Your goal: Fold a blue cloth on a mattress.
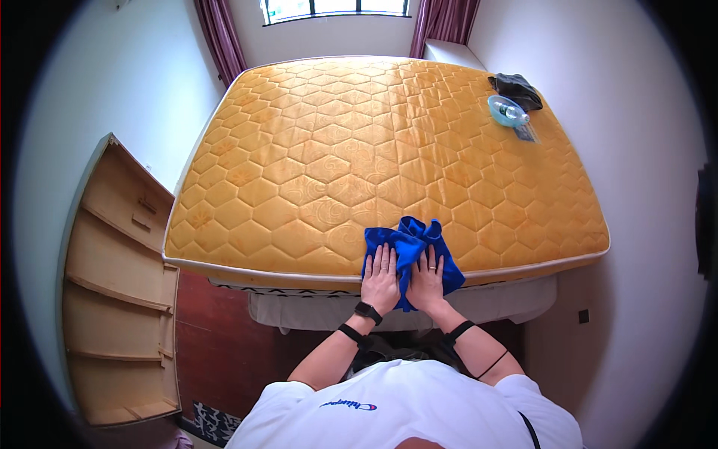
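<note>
Orange mattress (359, 150) | blue cloth (410, 254) under both hands | left hand (381, 278), right hand (428, 280): grip spread flat

A bare mattress (359, 150) with orange hexagon quilting fills the room. A blue cloth (410, 243) lies rumpled on its near edge. At the far right corner rest a dark bundle, perhaps a bag (516, 88), a clear bottle (511, 112) just beside it.
</note>
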`<state>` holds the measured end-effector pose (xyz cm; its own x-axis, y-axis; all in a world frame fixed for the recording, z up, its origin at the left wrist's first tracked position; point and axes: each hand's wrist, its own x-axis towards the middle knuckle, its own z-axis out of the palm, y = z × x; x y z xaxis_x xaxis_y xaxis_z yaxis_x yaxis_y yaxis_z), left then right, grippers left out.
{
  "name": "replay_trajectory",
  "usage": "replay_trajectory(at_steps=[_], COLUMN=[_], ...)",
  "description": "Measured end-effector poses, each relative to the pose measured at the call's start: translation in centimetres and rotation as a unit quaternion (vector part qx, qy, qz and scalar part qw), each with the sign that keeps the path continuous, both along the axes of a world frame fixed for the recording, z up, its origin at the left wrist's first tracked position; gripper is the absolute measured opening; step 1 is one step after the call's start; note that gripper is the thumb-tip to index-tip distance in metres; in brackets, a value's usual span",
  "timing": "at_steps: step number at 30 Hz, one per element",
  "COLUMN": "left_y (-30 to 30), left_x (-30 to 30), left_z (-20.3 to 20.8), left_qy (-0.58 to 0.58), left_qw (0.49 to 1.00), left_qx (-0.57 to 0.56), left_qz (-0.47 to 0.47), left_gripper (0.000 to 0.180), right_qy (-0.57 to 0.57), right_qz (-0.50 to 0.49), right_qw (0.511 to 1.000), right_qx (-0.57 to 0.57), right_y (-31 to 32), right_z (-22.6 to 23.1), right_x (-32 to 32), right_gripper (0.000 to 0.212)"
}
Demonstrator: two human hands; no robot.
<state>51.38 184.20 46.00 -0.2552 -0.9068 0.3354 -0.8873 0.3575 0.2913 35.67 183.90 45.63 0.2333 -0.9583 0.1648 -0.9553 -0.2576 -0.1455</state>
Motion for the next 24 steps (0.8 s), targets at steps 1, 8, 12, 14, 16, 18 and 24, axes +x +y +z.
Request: replay_trajectory(at_steps=[1,8,12,14,16,18,24], left_y=[0.0,-0.4,-2.8,-4.1,-6.0,-8.0,-8.7], left_x=[0.6,1.2,0.0,-0.6,-1.9,-4.9,-16.0], left_z=[0.0,-0.3,0.0,-0.2,-0.3,0.2,-0.9], left_qy=[0.012,0.016,-0.02,-0.054,-0.057,-0.077,-0.122], left_qw=[1.0,1.0,0.999,0.998,0.998,0.996,0.99], left_qx=[0.005,0.026,0.025,0.014,0.0,0.035,0.066], left_qz=[-0.002,0.002,0.009,0.028,0.033,0.024,0.012], left_gripper=[0.063,0.063,0.064,0.063,0.067,0.067,0.072], right_qy=[0.004,-0.028,-0.032,-0.016,-0.057,-0.092,-0.07], right_qz=[-0.002,0.042,0.083,0.097,0.093,0.074,0.002], right_qw=[1.0,0.999,0.996,0.995,0.993,0.991,0.997], right_qx=[-0.012,0.009,-0.029,-0.028,-0.037,-0.054,-0.017], right_y=[0.0,-1.3,-3.8,-5.3,-6.8,-7.8,-6.4], right_z=[0.1,1.4,1.0,1.1,1.8,1.5,0.6], right_x=[0.8,1.4,-0.1,-0.6,-1.9,-4.8,-15.8], right_gripper=[0.068,0.066,0.058,0.057,0.057,0.057,0.064])
